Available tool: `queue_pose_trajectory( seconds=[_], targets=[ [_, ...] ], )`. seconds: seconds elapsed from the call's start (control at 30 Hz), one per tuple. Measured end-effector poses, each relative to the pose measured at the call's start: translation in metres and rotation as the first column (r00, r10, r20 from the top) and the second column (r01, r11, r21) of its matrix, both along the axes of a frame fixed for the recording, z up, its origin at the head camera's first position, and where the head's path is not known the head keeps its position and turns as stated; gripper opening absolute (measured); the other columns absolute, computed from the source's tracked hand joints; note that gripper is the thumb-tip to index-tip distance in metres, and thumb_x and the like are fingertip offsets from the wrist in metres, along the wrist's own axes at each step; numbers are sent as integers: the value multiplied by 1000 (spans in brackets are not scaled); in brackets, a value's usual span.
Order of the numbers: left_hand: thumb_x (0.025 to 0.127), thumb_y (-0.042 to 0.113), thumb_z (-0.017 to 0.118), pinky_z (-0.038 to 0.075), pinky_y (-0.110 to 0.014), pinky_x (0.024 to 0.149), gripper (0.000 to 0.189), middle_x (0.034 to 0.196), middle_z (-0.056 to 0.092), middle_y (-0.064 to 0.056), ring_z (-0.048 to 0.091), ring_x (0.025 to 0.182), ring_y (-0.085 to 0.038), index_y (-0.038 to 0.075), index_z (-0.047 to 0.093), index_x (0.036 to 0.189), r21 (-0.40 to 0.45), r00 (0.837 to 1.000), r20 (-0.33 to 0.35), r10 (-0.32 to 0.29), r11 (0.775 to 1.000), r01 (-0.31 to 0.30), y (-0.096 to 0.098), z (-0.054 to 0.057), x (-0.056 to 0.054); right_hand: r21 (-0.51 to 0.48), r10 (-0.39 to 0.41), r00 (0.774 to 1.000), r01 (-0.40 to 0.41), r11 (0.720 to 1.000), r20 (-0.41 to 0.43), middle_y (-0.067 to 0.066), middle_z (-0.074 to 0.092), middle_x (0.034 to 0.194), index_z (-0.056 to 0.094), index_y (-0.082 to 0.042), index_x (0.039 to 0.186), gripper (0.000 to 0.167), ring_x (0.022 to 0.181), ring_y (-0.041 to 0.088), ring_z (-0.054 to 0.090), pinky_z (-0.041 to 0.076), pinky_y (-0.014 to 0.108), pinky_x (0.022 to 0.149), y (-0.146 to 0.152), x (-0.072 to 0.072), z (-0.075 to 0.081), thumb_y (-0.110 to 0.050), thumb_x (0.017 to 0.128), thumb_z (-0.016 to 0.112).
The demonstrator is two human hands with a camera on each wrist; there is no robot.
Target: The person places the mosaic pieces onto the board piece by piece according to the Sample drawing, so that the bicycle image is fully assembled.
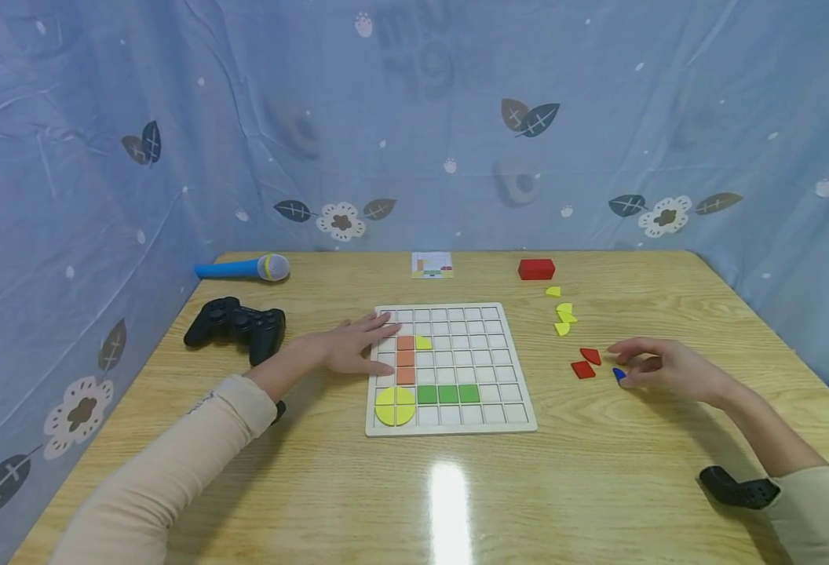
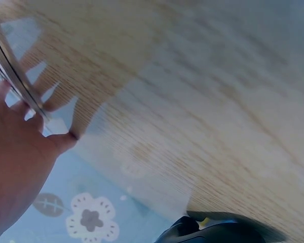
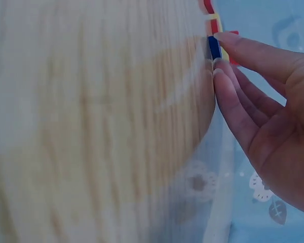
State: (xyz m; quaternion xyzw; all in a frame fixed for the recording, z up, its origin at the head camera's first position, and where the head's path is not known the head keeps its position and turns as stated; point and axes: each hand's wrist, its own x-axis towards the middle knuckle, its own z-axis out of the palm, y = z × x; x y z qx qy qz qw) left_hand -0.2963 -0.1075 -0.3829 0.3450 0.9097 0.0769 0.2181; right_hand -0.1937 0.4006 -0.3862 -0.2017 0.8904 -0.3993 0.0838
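My left hand (image 1: pixel 349 345) rests on the left edge of the white grid board (image 1: pixel 450 312), fingers spread. On the board are three orange squares (image 1: pixel 405 359) in a column, three green squares (image 1: pixel 447 394) in a row and a yellow circle of quarter pieces (image 1: pixel 395 406). A single yellow quarter piece (image 1: pixel 423 343) sits beside the top orange square. To the right of the board, my right hand (image 1: pixel 676 370) has its thumb and fingertips around a small blue curved piece (image 3: pixel 215 47) close to the table. Two red pieces (image 1: pixel 584 369) lie just left of that hand.
Several loose yellow pieces (image 1: pixel 562 329) lie behind the red ones. A red block (image 1: pixel 536 269) and a small pattern card (image 1: pixel 432 265) are at the back. At the left are a black game controller (image 1: pixel 234 323) and a blue toy microphone (image 1: pixel 234 269).
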Motion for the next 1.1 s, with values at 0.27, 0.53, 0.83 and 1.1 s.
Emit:
queue_pose_trajectory(
  seconds=[0.27,0.53,0.83,1.1],
  targets=[
    [88,67,48,2,-53,112,87,160,-2,-2,-8,144,-22,26,9,155,-18,1000,-14,5,1000,-6,-1,-7,-4,29,47,997,-45,999,-60,17,62,103,56,11,118,40,79,11,64,53,24,66,-5,-5,-4,0,83,72],
    [89,65,49,2,-54,111,87,160,-2,-3,-7,144,-23,25,9,155,-8,1000,-12,-1,1000,1,-1,-5,-3,31,100,983,-96,995,-153,10,63,92,58,10,115,36,77,10,59,50,23,61,-8,-4,-7,5,82,70],
    [90,63,50,3,-54,111,86,159,-1,-3,-7,144,-24,24,10,155,-10,1000,-10,-5,1000,5,0,-1,0,-10,88,987,-90,996,-138,7,59,82,59,11,113,35,70,11,55,47,22,56,-12,-3,-6,6,81,71],
    [90,63,50,3,-56,111,87,159,0,-8,-6,144,-27,20,12,155,9,1000,-10,-13,1000,13,0,0,1,33,-32,999,33,999,-11,2,68,85,66,8,106,24,70,8,61,51,26,58,-15,-3,-1,-7,87,70]
  ],
)
